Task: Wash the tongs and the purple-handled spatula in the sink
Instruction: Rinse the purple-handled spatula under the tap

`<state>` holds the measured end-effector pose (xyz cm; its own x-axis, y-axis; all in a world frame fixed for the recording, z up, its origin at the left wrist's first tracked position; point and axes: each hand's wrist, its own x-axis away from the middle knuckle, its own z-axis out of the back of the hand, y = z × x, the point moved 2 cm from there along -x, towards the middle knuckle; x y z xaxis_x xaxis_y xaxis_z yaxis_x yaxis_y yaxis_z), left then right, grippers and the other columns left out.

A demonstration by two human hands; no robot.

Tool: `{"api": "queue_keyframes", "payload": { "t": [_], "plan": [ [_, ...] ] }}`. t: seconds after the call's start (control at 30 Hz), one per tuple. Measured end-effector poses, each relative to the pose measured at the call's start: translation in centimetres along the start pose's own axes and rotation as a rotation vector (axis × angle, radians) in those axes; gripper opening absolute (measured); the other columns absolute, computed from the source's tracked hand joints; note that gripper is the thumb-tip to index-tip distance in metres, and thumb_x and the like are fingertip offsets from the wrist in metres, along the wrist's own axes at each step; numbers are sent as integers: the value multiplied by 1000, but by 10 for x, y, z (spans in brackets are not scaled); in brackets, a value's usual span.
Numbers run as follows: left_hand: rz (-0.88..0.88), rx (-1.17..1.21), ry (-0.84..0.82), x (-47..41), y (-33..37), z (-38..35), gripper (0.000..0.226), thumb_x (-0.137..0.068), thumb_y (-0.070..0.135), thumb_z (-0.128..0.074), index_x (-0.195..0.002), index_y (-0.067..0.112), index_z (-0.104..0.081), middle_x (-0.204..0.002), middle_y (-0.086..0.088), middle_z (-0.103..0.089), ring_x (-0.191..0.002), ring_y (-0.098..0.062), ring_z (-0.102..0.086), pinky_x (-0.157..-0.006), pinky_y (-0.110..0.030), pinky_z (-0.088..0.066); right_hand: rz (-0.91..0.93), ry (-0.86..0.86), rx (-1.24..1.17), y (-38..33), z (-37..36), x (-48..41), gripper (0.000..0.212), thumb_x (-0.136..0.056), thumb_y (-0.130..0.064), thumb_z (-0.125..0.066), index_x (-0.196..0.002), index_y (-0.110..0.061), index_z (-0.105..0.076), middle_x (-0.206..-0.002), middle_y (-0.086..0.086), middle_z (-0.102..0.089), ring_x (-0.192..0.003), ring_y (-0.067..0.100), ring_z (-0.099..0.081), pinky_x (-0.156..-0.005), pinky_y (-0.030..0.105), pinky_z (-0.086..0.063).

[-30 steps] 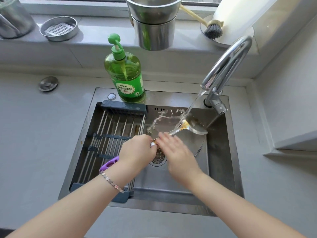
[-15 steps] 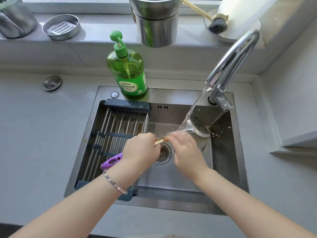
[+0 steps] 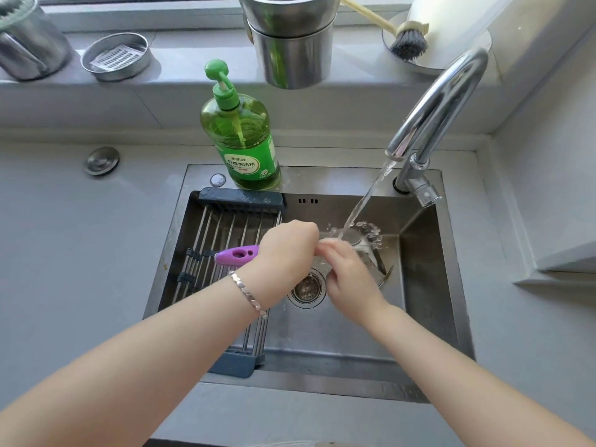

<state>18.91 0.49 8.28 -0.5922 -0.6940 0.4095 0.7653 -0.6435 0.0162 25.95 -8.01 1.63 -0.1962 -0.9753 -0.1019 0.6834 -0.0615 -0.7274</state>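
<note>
Left hand [image 3: 287, 250] grip closed round glossy purple spatula handle [image 3: 237, 255]; right hand [image 3: 346, 275] grip unclear under water.

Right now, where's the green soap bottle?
In the head view, the soap bottle stands upright on the sink's back rim, left of the faucet, just behind the drying rack.

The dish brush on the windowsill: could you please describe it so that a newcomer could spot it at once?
Start at the chrome faucet arching over the sink, then look up to the windowsill behind it. The dish brush lies there on a round dish beside a white container, the only thing with a pale wooden handle and dark bristles.
</note>
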Motion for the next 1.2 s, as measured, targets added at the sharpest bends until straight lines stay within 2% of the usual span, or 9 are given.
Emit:
{"api": "queue_keyframes", "payload": {
  "t": [0.1,0.3,0.4,0.6,0.67,0.77,0.87,0.97,1.2],
  "plan": [
    [9,-23,14,-4,1,4,18,-85,-1,-55,-100,8,-58,-100,-12,-65,-84,-32,-59,-66,-32,-40,-160,90,20,17,9,-1,54,-63,8,-31,-104,-2,-64,-105,11,-60,-105,25,-50,-98,27,-33],
    [-11,-59,19,-2,-5,1,15,-87,5,-55,-101,9,-59,-100,-10,-64,-91,-32,-63,-66,-31,-40,0,-2,-39,8,1,4,57,-63,10,-32,-111,1,-63,-113,13,-59,-111,22,-46,-104,16,-26],
    [29,-40,32,0,-15,-2,12,-86,13,-58,-98,10,-59,-97,-10,-65,-86,-32,-63,-66,-31,-41,-162,88,-1,17,4,3,57,-62,13,-34,-108,-2,-65,-109,12,-60,-109,27,-50,-106,31,-31],
    [62,46,18,11,-35,-15,40,-86,51,-55,-93,12,-61,-82,-3,-61,-78,-27,-63,-65,-30,-45,46,-23,30,-8,-9,2,43,-85,-15,-33,-113,-2,-64,-112,10,-63,-109,18,-49,-97,36,-41],
    [118,98,-3,15,-48,-21,48,-83,60,-54,-86,12,-60,-69,1,-56,-61,-21,-57,-56,-28,-45,-81,-40,133,6,-5,3,50,-92,-30,-30,-128,-6,-55,-131,8,-54,-126,21,-44,-107,41,-37],
    [196,182,-16,21,-60,-28,55,-80,65,-52,-77,11,-57,-58,2,-48,-49,-16,-46,-51,-26,-42,-156,-127,238,14,-6,6,54,-97,-39,-31,-144,-12,-32,-153,1,-27,-143,15,-19,-112,30,-20],
    [211,214,-22,30,-66,-33,55,-81,64,-51,-80,10,-61,-60,1,-51,-53,-18,-50,-53,-28,-45,-190,-18,396,11,-7,0,58,-93,-43,-23,-132,-12,-51,-137,3,-52,-129,19,-46,-101,33,-32],
    [186,121,-13,40,-68,-34,50,-83,62,-50,-77,13,-57,-61,3,-49,-57,-18,-51,-53,-26,-43,-525,-101,222,21,-2,-9,45,-98,-39,-20,-114,-15,-54,-122,1,-58,-121,19,-48,-104,38,-21],
    [156,72,46,54,-74,-36,46,-85,63,-45,-76,18,-51,-68,2,-54,-62,-19,-52,-59,-28,-45,-479,-273,44,21,-11,-17,62,-98,-45,-21,-147,-6,-18,-156,8,-13,-145,22,-10,-118,42,-13]
  ]
}}
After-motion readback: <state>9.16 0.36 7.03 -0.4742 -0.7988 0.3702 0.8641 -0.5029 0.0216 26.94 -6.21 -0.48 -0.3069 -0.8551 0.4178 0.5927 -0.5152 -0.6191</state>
